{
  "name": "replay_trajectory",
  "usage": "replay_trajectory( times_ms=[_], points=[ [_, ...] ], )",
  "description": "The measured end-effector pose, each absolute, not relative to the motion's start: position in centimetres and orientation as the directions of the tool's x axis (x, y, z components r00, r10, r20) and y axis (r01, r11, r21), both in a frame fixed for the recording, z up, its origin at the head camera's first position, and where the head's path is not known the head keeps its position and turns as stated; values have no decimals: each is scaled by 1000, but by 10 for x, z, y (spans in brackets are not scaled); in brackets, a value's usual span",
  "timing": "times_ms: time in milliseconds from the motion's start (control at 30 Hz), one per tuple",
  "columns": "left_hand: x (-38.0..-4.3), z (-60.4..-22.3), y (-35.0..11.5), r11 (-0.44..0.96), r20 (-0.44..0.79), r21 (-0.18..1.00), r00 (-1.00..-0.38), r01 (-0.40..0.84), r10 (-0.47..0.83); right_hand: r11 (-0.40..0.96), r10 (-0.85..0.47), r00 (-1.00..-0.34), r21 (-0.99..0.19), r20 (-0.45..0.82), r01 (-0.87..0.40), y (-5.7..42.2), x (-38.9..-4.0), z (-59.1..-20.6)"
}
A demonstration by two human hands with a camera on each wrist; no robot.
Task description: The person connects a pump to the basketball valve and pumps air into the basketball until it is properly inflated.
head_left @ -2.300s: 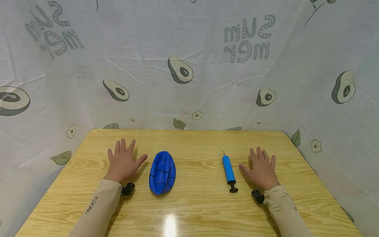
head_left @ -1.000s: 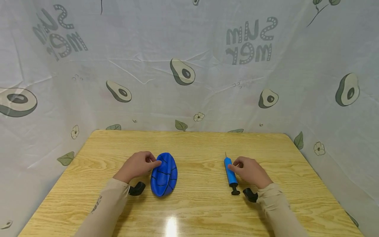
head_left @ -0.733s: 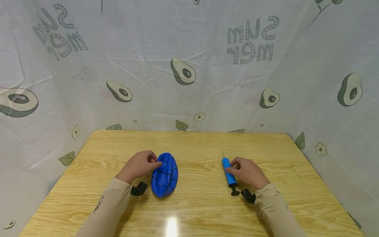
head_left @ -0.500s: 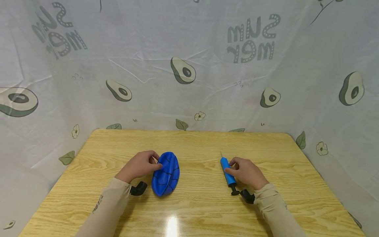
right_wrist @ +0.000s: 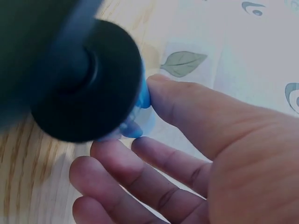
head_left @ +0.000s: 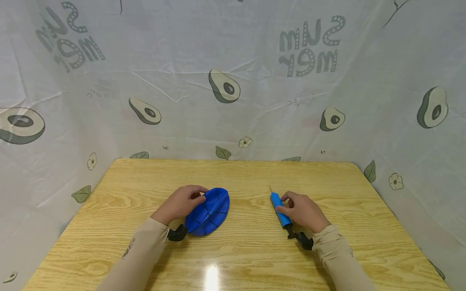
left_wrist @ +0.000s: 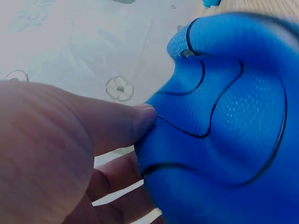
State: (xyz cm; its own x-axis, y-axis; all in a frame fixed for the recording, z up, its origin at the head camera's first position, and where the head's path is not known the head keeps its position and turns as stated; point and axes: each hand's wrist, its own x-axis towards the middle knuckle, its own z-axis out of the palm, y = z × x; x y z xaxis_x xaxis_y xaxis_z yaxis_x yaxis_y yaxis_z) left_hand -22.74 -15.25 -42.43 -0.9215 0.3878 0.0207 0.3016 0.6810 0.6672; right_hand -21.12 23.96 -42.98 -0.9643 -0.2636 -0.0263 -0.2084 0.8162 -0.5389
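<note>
A deflated blue ball with black lines (head_left: 214, 216) is tilted in my left hand (head_left: 182, 205), whose thumb and fingers pinch its edge. The left wrist view shows the ball (left_wrist: 229, 140) with a deep dent in its dimpled skin, my thumb (left_wrist: 121, 121) in front and the other fingers behind. My right hand (head_left: 307, 213) holds a blue ball pump (head_left: 284, 220) between thumb and fingers. Its thin needle (head_left: 270, 188) points away from me, and its black handle is at the near end. In the right wrist view a round black part of the pump (right_wrist: 112, 107) hides most of the blue barrel.
Both things are over a wood-grain table (head_left: 240, 258). A white curtain (head_left: 182, 48) printed with avocados and leaves hangs behind and along the sides. Small black camera mounts (head_left: 177, 233) stick out at both wrists.
Both hands started spread flat on the table, then took hold of the ball and the pump. The left hand has since tilted the ball and moved it right; the pump's needle end has swung slightly left.
</note>
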Motion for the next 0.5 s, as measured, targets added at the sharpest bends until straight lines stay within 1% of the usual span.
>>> replay_trajectory(
  times_ms=[133, 333, 400, 500],
  points=[
    [-230, -424, -145, 680, 46, 645, -906, 350, 422, 817, -269, -963, -534, -19, -217, 240, -212, -431],
    [-228, -420, -135, 642, 98, 654, -886, 400, 453, 813, -277, -961, -536, -11, -228, 241, -212, -431],
    [-225, -419, -133, 647, 99, 640, -880, 414, 465, 816, -279, -960, -531, -16, -228, 241, -212, -431],
    [-219, -417, -128, 687, 62, 591, -873, 423, 485, 825, -275, -961, -522, -34, -218, 241, -212, -432]
  ],
)
